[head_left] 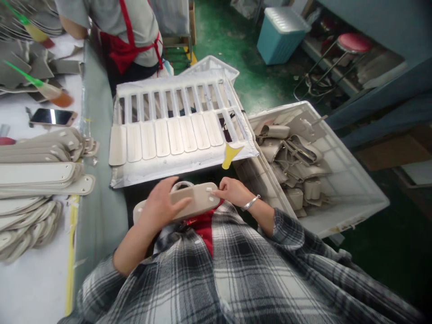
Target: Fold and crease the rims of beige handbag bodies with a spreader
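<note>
In front of my body, a long beige leather panel with rounded ends lies across my lap. My left hand is wrapped over its left half, with the thumb lying across the face. At the right end, my right hand has its fingertips pinched against the panel's edge, beside small white patches. A pale curved band shows behind the panel's upper edge. Just beyond is a white slotted rack, with several beige flat pieces laid side by side on its near half.
A yellow scraper-like piece sits at the rack's near right corner. To the right, a white crate holds beige leather parts. On the left table are stacked strips, a phone and glue bottles. A co-worker stands beyond.
</note>
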A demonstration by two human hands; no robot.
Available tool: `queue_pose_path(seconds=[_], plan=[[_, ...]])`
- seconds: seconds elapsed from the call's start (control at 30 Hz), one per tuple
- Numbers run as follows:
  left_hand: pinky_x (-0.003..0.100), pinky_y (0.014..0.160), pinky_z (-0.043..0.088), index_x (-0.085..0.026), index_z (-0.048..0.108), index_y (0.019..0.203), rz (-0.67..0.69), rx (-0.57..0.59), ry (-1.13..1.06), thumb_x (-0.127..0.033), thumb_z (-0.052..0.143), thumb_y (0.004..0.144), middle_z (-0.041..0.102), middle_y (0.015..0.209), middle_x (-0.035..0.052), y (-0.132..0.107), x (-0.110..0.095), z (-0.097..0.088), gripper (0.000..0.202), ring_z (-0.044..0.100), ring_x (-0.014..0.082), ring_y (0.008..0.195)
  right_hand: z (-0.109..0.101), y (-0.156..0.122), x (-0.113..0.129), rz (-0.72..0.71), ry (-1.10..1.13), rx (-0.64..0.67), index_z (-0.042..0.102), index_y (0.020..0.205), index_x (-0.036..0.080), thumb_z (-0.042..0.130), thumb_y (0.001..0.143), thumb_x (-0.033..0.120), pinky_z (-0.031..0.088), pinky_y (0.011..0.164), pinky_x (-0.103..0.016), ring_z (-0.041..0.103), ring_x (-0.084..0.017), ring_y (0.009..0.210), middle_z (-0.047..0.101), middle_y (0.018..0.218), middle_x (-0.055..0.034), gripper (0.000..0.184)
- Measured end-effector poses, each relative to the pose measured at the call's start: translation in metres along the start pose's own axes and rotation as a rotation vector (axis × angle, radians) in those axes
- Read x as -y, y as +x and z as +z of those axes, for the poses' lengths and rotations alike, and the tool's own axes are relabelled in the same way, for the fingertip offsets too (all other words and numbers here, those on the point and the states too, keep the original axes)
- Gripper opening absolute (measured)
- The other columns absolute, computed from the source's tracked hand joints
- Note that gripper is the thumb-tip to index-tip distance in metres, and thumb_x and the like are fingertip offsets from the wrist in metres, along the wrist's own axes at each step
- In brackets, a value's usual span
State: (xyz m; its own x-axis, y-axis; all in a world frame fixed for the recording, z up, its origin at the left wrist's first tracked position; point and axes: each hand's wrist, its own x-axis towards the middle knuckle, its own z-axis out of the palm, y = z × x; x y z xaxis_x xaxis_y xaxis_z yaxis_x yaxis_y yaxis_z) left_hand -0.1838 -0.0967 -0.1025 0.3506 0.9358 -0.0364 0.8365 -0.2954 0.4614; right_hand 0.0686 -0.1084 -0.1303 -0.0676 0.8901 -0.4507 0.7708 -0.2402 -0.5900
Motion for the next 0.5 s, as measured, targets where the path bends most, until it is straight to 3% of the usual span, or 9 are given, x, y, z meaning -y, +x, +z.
queue_pose_path(seconds=[0.07,0.17,0.3,0.4,0.5], plan=[[0.036,0.083,0.047,-0.016,0.056,0.104,-0.298,-0.153,-0.047,-0.053,0.054,0.078,0.064,0.100,0.0085,-0.021,0.034,-0.021,0.045,0.061,0.0221,0.092,0.004,0.000,-0.006,-0.007,0.079,-0.014,0.056,0.084,0.016,0.067,0.068,0.049,0.037,0.052,-0.022,0.054,-0.012,0.060,0.061,0.069,0.0001,0.038],[0.029,0.065,0.047,-0.017,0.057,0.082,-0.531,-0.119,-0.200,-0.053,0.050,0.080,0.062,0.072,0.0016,-0.058,0.073,-0.037,0.037,0.059,0.0164,0.068,0.007,0.004,-0.015,-0.049,0.205,0.003,0.049,0.113,0.013,0.068,0.068,0.043,0.048,0.064,-0.026,0.061,-0.015,0.073,0.065,0.091,-0.0073,0.057],[0.022,0.049,0.039,-0.018,0.052,0.076,-0.623,-0.066,-0.483,-0.055,0.053,0.077,0.052,0.057,-0.0041,-0.085,0.086,-0.029,0.037,0.050,0.0112,0.052,0.007,0.009,0.003,-0.261,0.027,-0.095,0.042,0.128,0.014,0.063,0.074,0.044,0.049,0.088,-0.039,0.058,-0.024,0.103,0.053,0.123,-0.0168,0.065],[0.020,0.044,0.033,-0.018,0.050,0.071,-0.659,-0.100,-0.586,-0.056,0.056,0.074,0.046,0.050,-0.0068,-0.088,0.082,-0.022,0.039,0.042,0.0082,0.044,0.020,0.002,0.045,-0.554,-0.217,-0.142,0.044,0.129,0.013,0.061,0.077,0.047,0.037,0.102,-0.045,0.048,-0.028,0.118,0.051,0.128,-0.0157,0.065],[0.020,0.043,0.030,-0.017,0.052,0.068,-0.650,-0.101,-0.593,-0.054,0.059,0.073,0.045,0.047,-0.0066,-0.088,0.083,-0.024,0.038,0.039,0.0073,0.043,0.047,0.000,0.092,-0.792,-0.354,-0.038,0.042,0.132,0.013,0.065,0.073,0.052,0.033,0.105,-0.043,0.043,-0.029,0.123,0.049,0.132,-0.0150,0.074]])
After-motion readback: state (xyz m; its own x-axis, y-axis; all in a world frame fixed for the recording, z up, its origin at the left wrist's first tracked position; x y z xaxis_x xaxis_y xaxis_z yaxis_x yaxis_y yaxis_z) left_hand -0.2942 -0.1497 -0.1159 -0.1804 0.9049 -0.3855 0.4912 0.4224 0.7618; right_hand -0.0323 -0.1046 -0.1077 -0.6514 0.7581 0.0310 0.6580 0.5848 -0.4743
